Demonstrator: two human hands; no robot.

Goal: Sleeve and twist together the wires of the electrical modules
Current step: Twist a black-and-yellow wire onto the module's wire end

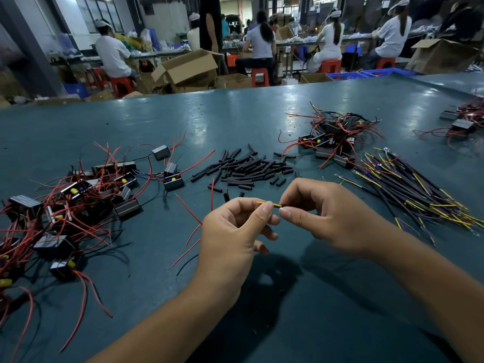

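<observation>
Two hands (264,218), sleeves (246,167) beyond — modules (78,195) left

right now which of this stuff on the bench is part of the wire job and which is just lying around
In the job:
- yellow wire, pinched between left hand and right hand
- black sleeves
- modules with red leads
- yellow-and-purple wire bundle

Lying about:
- second module heap
- far-right modules
- cardboard boxes behind the table
</observation>
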